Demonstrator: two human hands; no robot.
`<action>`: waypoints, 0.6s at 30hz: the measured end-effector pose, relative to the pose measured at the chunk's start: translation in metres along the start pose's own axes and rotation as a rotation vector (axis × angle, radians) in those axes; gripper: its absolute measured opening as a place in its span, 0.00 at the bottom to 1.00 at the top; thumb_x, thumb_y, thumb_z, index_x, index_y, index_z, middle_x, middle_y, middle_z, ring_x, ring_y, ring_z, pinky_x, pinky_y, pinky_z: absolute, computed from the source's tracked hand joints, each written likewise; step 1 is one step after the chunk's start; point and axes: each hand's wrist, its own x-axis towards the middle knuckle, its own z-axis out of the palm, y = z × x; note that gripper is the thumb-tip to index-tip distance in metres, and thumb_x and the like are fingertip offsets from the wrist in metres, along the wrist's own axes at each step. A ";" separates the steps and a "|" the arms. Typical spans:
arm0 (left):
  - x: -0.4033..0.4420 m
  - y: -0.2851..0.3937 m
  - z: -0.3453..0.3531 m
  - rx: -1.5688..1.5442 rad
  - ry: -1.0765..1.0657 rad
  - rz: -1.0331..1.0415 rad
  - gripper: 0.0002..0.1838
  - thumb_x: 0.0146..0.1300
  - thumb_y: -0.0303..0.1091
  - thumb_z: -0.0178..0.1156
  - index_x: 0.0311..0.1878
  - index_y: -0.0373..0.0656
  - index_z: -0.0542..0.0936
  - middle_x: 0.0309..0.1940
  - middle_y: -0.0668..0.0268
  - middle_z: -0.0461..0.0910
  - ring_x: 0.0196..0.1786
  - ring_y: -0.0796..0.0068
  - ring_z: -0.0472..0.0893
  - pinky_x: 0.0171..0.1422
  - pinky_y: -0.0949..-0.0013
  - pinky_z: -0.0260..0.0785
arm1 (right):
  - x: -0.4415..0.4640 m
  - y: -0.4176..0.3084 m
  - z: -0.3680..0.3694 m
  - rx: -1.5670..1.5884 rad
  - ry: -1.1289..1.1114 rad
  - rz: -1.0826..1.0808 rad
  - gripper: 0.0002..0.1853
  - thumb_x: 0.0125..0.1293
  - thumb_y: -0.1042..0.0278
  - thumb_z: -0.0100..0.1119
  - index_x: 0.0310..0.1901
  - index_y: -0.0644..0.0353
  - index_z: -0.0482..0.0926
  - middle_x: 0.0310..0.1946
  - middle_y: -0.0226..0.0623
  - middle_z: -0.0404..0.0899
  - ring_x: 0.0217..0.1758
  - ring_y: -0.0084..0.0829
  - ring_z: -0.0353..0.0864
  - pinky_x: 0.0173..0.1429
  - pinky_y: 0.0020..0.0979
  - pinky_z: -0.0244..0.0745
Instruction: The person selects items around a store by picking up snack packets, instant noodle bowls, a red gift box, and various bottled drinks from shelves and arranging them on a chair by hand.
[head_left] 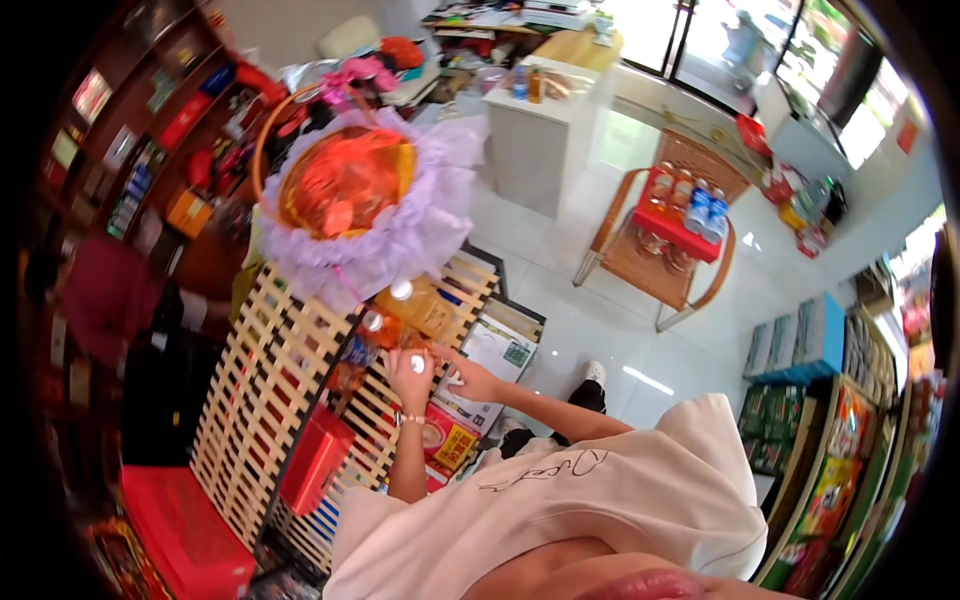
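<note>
My left hand [410, 376], with a band at its wrist, is closed over the slatted wooden rack [372, 402]. A small white spot shows on it; what its fingers hold is hidden. My right hand [470, 379] meets it from the right, fingers bent in near the left fingertips, and I cannot make out what lies between them. Just beyond the hands lies an orange drink bottle [384, 331] with a pale cap. Farther up is a larger bottle of yellow-orange drink [425, 309], white cap toward the left. Printed leaflets [492, 347] lie beside my right hand.
A handled gift basket [340, 185] wrapped in lilac mesh stands past the bottles. A red box [318, 458] sits on the rack at left. Several bottles stand on a red box [672, 232] on a wicker chair [640, 262]. Stocked shelves [815, 480] line the right.
</note>
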 end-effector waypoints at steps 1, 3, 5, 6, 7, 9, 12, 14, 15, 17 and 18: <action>-0.007 0.006 0.000 -0.032 -0.031 0.025 0.08 0.46 0.28 0.65 0.25 0.40 0.73 0.26 0.59 0.69 0.34 0.57 0.71 0.40 0.58 0.64 | -0.008 -0.005 -0.002 -0.032 0.025 0.017 0.44 0.50 0.75 0.60 0.68 0.53 0.47 0.64 0.41 0.57 0.48 0.34 0.72 0.49 0.31 0.71; -0.014 0.021 0.003 -0.101 -0.105 0.083 0.09 0.45 0.27 0.65 0.24 0.41 0.72 0.26 0.59 0.70 0.34 0.56 0.72 0.41 0.57 0.65 | -0.027 0.029 -0.004 -0.107 0.119 -0.048 0.46 0.47 0.72 0.64 0.68 0.55 0.47 0.63 0.43 0.58 0.54 0.38 0.69 0.53 0.33 0.68; -0.012 0.058 0.000 -0.190 -0.209 0.096 0.10 0.44 0.26 0.65 0.24 0.41 0.71 0.25 0.60 0.70 0.33 0.58 0.72 0.39 0.59 0.66 | -0.055 0.048 -0.014 -0.244 0.167 -0.003 0.51 0.42 0.68 0.70 0.67 0.58 0.49 0.62 0.46 0.60 0.62 0.42 0.62 0.58 0.35 0.65; -0.015 0.074 0.003 -0.267 -0.235 0.079 0.10 0.45 0.26 0.65 0.24 0.42 0.71 0.25 0.61 0.71 0.31 0.58 0.73 0.36 0.61 0.66 | -0.068 0.052 -0.021 -0.275 0.192 0.022 0.50 0.42 0.65 0.70 0.66 0.59 0.50 0.62 0.46 0.60 0.63 0.43 0.62 0.61 0.37 0.62; -0.014 0.092 0.007 -0.318 -0.302 0.116 0.10 0.45 0.26 0.65 0.25 0.42 0.71 0.25 0.61 0.71 0.31 0.59 0.73 0.35 0.61 0.66 | -0.082 0.055 -0.029 -0.306 0.214 0.046 0.49 0.42 0.63 0.69 0.65 0.59 0.52 0.62 0.47 0.60 0.63 0.43 0.62 0.63 0.38 0.59; -0.017 0.131 0.011 -0.471 -0.454 0.144 0.11 0.44 0.29 0.67 0.25 0.41 0.71 0.25 0.61 0.71 0.31 0.59 0.73 0.34 0.63 0.65 | -0.105 0.025 -0.045 -0.407 0.156 0.018 0.47 0.44 0.53 0.68 0.64 0.60 0.55 0.61 0.47 0.61 0.60 0.44 0.64 0.65 0.40 0.56; -0.008 0.196 0.029 -0.575 -0.591 0.353 0.11 0.45 0.31 0.67 0.25 0.42 0.72 0.25 0.61 0.72 0.30 0.60 0.74 0.33 0.65 0.67 | -0.152 -0.002 -0.086 -0.209 0.274 0.049 0.41 0.45 0.46 0.66 0.58 0.60 0.63 0.56 0.46 0.65 0.57 0.41 0.68 0.63 0.40 0.59; 0.013 0.249 0.043 -0.635 -0.681 0.637 0.10 0.45 0.34 0.65 0.25 0.43 0.73 0.23 0.63 0.71 0.28 0.63 0.74 0.31 0.66 0.68 | -0.184 0.016 -0.101 -0.185 0.606 -0.096 0.34 0.46 0.45 0.66 0.51 0.58 0.71 0.51 0.43 0.70 0.54 0.37 0.70 0.59 0.39 0.64; 0.027 0.274 0.048 -0.619 -0.752 0.854 0.09 0.45 0.35 0.64 0.26 0.45 0.73 0.22 0.64 0.70 0.27 0.64 0.73 0.30 0.66 0.68 | -0.202 0.012 -0.111 0.043 0.605 -0.096 0.31 0.45 0.48 0.67 0.48 0.57 0.72 0.49 0.42 0.71 0.54 0.35 0.71 0.57 0.38 0.66; 0.056 0.328 0.061 -0.652 -0.798 1.246 0.08 0.46 0.39 0.60 0.26 0.47 0.74 0.20 0.67 0.68 0.25 0.68 0.72 0.26 0.66 0.67 | -0.232 0.009 -0.150 0.004 0.625 -0.002 0.29 0.44 0.52 0.70 0.47 0.55 0.74 0.48 0.39 0.73 0.53 0.32 0.72 0.53 0.36 0.70; 0.061 0.350 0.081 -0.766 -0.673 1.453 0.07 0.46 0.37 0.59 0.25 0.47 0.73 0.20 0.70 0.68 0.23 0.70 0.71 0.25 0.68 0.65 | -0.243 0.013 -0.163 -0.259 0.637 0.094 0.30 0.43 0.53 0.71 0.48 0.53 0.73 0.48 0.37 0.73 0.52 0.32 0.72 0.52 0.34 0.71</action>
